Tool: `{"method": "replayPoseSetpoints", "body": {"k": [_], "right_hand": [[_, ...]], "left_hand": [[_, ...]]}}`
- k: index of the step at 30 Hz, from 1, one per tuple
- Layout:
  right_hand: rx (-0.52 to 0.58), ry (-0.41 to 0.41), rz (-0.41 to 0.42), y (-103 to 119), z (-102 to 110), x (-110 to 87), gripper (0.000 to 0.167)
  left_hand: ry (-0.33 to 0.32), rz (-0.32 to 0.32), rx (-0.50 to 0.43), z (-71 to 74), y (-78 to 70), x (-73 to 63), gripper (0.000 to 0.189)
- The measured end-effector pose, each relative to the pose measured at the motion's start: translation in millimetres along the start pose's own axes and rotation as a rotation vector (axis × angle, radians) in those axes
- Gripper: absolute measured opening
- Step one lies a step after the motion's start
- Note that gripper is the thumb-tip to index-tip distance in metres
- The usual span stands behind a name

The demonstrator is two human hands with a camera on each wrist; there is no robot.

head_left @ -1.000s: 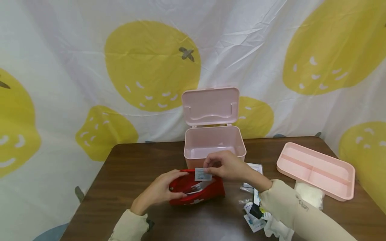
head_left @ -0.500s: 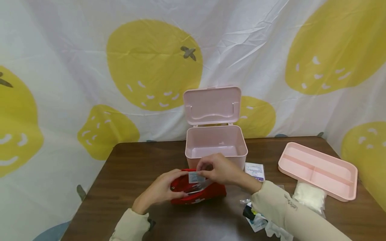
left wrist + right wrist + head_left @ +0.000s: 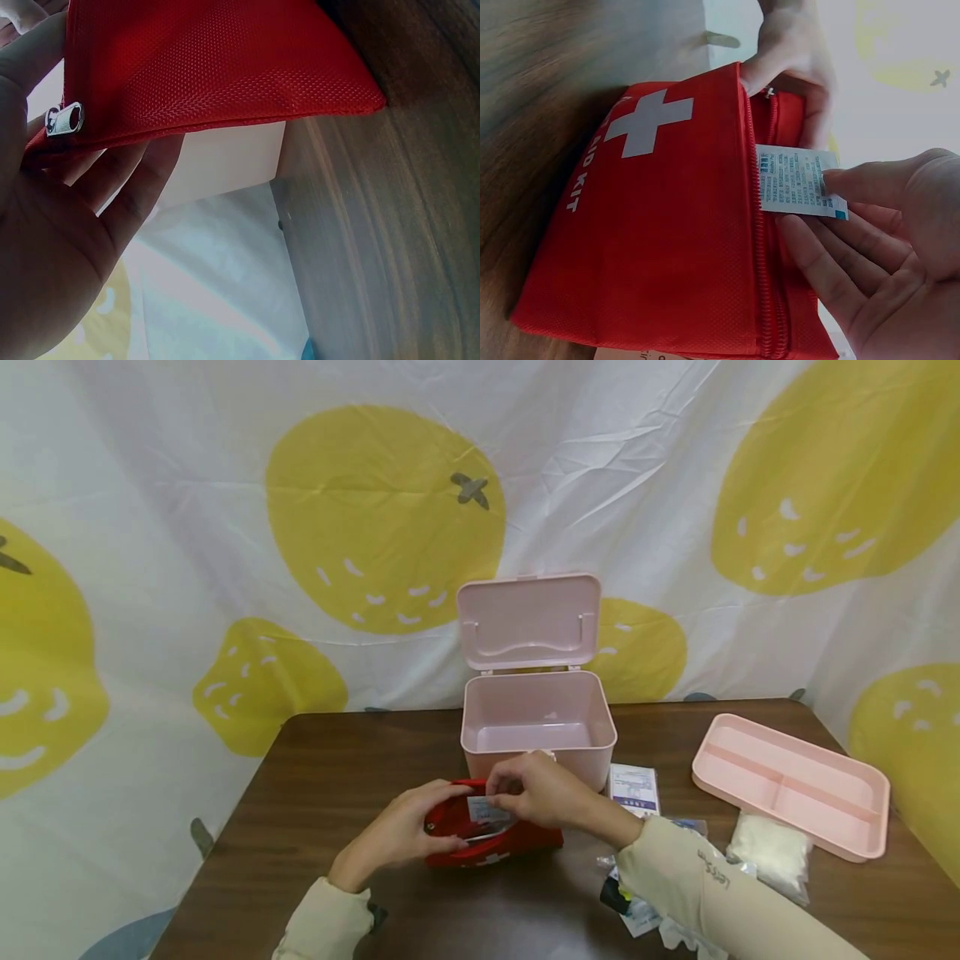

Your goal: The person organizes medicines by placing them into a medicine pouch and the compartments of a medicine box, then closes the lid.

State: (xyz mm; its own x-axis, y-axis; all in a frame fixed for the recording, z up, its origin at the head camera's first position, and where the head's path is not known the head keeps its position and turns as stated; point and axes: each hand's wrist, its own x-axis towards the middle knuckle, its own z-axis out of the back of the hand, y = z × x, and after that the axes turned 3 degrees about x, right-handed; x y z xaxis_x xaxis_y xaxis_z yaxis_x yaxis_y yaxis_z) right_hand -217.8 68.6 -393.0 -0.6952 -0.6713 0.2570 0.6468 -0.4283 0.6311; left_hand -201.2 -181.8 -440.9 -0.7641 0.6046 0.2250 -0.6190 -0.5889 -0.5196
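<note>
A red first aid pouch [image 3: 528,841] with a white cross stands unzipped on the table. My left hand [image 3: 393,833] grips its mouth at the left end, thumb at the front edge and fingers at the back, beside the zipper pull [image 3: 66,120]. With thumb and fingers, my right hand [image 3: 546,792] pinches a small printed sachet [image 3: 799,180], white with blue text. The sachet's lower edge is inside the pouch's mouth; the rest sticks out above the zipper teeth. In the head view, some silvery contents show within the pouch.
Behind the pouch stands a pink box [image 3: 536,692] with its lid raised. A pink divided tray [image 3: 817,789] lies at the right, near a bagged white pad [image 3: 771,850]. A printed packet [image 3: 633,787] and several small supplies lie by my right forearm. A patterned curtain hangs behind.
My right hand has moved left and down, taking the sachet from above the pouch into its mouth. My left hand has kept its grip on the pouch.
</note>
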Motion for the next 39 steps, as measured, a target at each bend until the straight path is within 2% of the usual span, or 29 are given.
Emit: {"method": "replayPoseSetpoints", "body": {"k": [6, 18, 28, 39], "right_hand": [[-0.023, 0.008, 0.005, -1.2, 0.0, 0.2, 0.007], [-0.03, 0.008, 0.021, 0.2, 3.0, -3.3, 0.007], [0.035, 0.011, -0.009, -5.3, 12.7, -8.9, 0.006], [0.2, 0.035, -0.035, -12.7, 36.0, -26.3, 0.004]], "left_hand": [[-0.006, -0.013, 0.0, 0.9, -0.8, 0.7, 0.063], [0.024, 0.002, -0.014, 1.1, -0.8, 1.7, 0.062], [0.035, 0.035, -0.035, 2.0, -0.4, 1.0, 0.063], [0.03, 0.046, -0.043, 1.4, -0.3, 0.4, 0.061]]}}
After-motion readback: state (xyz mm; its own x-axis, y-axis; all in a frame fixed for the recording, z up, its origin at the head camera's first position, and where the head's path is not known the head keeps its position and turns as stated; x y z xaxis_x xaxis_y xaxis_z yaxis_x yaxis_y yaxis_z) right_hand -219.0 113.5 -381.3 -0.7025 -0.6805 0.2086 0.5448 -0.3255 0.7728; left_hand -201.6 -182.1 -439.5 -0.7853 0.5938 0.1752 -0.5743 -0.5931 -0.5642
